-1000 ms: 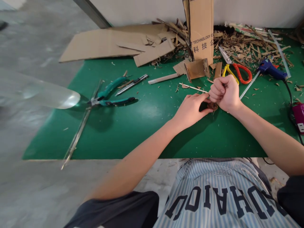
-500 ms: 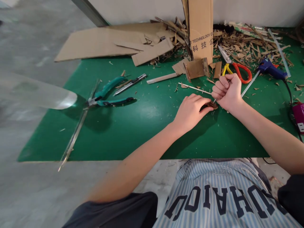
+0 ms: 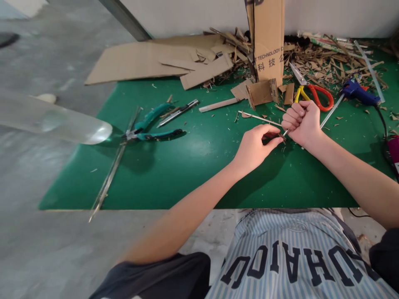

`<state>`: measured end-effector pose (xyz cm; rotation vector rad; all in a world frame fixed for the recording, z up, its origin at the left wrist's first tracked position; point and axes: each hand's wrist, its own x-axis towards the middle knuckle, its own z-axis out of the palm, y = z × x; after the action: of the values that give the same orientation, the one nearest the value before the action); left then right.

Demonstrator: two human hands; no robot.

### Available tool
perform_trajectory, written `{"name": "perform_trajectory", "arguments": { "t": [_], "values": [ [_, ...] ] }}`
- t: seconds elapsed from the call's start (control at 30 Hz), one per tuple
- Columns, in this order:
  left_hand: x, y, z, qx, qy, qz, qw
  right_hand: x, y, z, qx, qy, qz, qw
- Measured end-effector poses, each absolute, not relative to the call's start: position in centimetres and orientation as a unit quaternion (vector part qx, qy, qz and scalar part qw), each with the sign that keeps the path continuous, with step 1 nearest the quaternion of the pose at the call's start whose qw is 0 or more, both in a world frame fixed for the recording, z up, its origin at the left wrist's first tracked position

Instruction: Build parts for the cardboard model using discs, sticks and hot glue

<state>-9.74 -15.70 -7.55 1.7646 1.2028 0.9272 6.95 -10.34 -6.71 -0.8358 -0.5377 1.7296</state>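
My left hand rests on the green mat and pinches a small brown piece between thumb and fingertips. My right hand is closed in a fist just right of it, gripping a thin metal tool. The tool's tip pokes out below the fist and touches the brown piece. The rest of the tool is hidden in the fist.
Green-handled pliers, a utility knife and a long metal strip lie to the left. Scissors, a blue glue gun, a folded cardboard piece, an upright box and cardboard scraps lie behind the hands.
My right fist has drawn back slightly to the right, so the tool's tip now shows at the brown piece. My left hand still pinches the piece.
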Motion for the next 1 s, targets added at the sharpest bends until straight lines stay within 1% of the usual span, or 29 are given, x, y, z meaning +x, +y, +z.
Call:
{"name": "perform_trajectory", "arguments": {
  "t": [0.17,0.27,0.37,0.53,0.7,1.0],
  "values": [
    [-9.3,-16.0,-7.1,0.577,0.445,0.429,0.534,7.0,-10.6,-5.8,-0.323,-0.205,0.714,0.587],
    [-9.1,-16.2,-7.1,0.504,0.42,0.451,0.606,7.4,-10.5,-5.3,-0.338,-0.207,0.714,0.577],
    [-9.1,-16.2,-7.2,0.457,0.405,0.45,0.651,7.8,-10.3,-5.2,-0.325,-0.209,0.727,0.568],
    [-9.3,-16.0,-7.4,0.427,0.404,0.435,0.683,8.1,-10.2,-5.5,-0.266,-0.21,0.745,0.575],
    [-9.3,-15.8,-7.3,0.387,0.389,0.437,0.712,8.1,-10.3,-5.5,-0.259,-0.209,0.742,0.582],
    [-9.5,-15.9,-7.7,0.453,0.405,0.423,0.672,7.9,-10.7,-4.9,-0.261,-0.208,0.741,0.583]
  ]
}}
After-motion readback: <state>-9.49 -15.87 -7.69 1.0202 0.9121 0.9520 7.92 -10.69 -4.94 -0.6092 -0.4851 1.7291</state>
